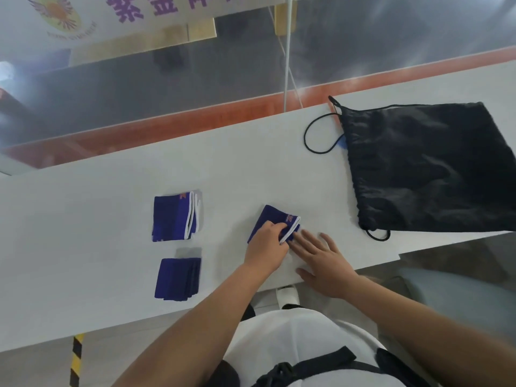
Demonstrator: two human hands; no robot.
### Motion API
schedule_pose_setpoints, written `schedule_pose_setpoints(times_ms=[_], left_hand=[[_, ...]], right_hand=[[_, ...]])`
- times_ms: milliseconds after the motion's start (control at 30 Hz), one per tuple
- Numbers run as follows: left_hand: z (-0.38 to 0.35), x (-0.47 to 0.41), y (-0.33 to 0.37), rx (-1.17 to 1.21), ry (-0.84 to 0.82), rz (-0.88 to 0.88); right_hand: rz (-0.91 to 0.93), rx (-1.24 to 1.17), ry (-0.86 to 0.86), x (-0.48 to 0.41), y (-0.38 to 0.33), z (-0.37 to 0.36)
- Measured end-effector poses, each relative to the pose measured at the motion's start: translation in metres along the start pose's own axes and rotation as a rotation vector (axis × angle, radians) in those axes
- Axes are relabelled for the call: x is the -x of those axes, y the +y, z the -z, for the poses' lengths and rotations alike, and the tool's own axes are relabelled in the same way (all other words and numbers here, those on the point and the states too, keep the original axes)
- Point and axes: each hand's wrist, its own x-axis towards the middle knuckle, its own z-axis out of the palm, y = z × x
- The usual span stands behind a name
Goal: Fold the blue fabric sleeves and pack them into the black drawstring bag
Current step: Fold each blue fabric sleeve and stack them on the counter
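Observation:
A folded blue sleeve with a white hem lies at the table's middle. My left hand pinches its white edge between thumb and fingers. My right hand lies flat beside it, fingers spread, fingertips touching the sleeve's near corner. Two more folded blue sleeves rest to the left: one with white hems and a plain one nearer me. The black drawstring bag lies flat at the right, its cord looping off its left side.
The white table runs diagonally; its near edge is just below my hands. A glass panel with an orange strip borders the far side. A black-and-yellow striped post stands below the table at the left.

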Motion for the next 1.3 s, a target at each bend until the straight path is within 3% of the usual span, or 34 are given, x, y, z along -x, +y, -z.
schedule_pose_setpoints(times_ms=[200,367,433,500,567,700,767,1000,1200,1300], left_hand=[[-0.01,-0.004,0.0,-0.014,-0.047,0.018],[-0.003,-0.005,-0.004,0.099,-0.113,0.004],[0.004,-0.004,-0.004,0.11,-0.01,-0.053],[0.008,-0.005,-0.006,0.036,0.184,-0.138],[0.006,-0.011,-0.01,-0.14,0.241,-0.215],[-0.01,-0.021,-0.036,-0.493,-0.052,-0.202],[-0.017,-0.023,-0.05,-0.56,-0.082,-0.202],[-0.024,-0.027,-0.062,-0.544,-0.043,-0.242],[-0.019,-0.026,-0.056,-0.557,-0.11,-0.221],[-0.011,-0.023,-0.05,-0.385,-0.09,-0.168]], right_hand=[[-0.029,-0.071,0.036,0.003,-0.007,0.001],[-0.072,-0.113,0.304,0.016,-0.004,-0.005],[-0.04,-0.105,0.338,0.015,-0.008,0.001],[-0.012,-0.056,0.277,0.01,-0.014,0.007],[-0.004,-0.016,0.192,0.005,-0.015,0.008],[-0.016,0.054,0.071,0.003,-0.013,0.004],[-0.019,0.075,0.072,0.002,-0.012,0.002],[-0.032,0.1,0.07,0.003,-0.009,-0.004],[-0.056,0.125,0.049,0.004,-0.01,-0.003],[-0.08,0.082,0.044,0.006,-0.012,-0.003]])
